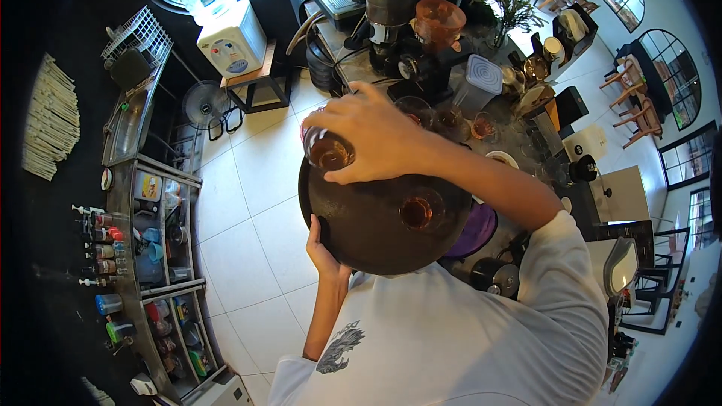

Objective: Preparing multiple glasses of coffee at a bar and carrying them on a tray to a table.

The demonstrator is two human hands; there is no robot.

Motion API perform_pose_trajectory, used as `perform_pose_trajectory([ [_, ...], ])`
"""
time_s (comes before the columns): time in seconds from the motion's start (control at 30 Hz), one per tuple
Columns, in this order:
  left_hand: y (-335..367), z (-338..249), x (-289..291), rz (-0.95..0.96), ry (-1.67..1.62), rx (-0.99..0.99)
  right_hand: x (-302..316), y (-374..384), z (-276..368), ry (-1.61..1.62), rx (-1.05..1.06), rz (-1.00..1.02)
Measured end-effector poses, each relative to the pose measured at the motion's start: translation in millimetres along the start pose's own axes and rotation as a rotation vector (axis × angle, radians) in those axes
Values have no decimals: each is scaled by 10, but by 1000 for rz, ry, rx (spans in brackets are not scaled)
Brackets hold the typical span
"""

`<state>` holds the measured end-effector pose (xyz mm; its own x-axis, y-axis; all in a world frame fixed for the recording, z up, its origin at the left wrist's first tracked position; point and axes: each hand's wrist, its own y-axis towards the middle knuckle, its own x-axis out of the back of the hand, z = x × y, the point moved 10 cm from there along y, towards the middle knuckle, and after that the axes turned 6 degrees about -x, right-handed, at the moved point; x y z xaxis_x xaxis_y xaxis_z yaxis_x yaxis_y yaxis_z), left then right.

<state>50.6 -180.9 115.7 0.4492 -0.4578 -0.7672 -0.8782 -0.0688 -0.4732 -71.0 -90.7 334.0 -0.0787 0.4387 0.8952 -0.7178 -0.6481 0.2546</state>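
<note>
My left hand [328,257] grips the near left rim of a round dark brown tray [361,225] from below, its thumb lying along the edge. My right hand [372,135] reaches across the tray's far side with its fingers wrapped round a clear drinking glass [331,153] of amber liquid. That glass is at the tray's far left edge; whether its base touches the tray I cannot tell. On the right part of the tray stands a second glass [418,212], with reddish amber liquid. Beyond my right forearm, more glasses of amber drink [483,128] stand on the counter, partly hidden.
The counter ahead holds a coffee grinder [387,11], an orange-brown bowl-shaped hopper [438,21] and a lidded plastic container [481,75]. A white water dispenser [233,41] stands on a stool over the tiled floor [248,210]. Metal shelving [162,286] lines the left.
</note>
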Motion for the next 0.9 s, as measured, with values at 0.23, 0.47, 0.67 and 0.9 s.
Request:
perform_pose_trajectory([
  [0.23, 41, 9, 126, 26, 1, -22, -816, 141, -176, -138, -9, 154],
  [0.47, 85, -4, 60, 79, -3, -20, -781, 4, -189, -104, 8, 115],
  [0.67, 151, 60, 57, 1, 34, 8, -315, -163, -191, -49, 59, -113],
  [0.9, 66, -105, -19, -50, 38, -53, 1262, -1465, -1862, 16, -711, -556],
])
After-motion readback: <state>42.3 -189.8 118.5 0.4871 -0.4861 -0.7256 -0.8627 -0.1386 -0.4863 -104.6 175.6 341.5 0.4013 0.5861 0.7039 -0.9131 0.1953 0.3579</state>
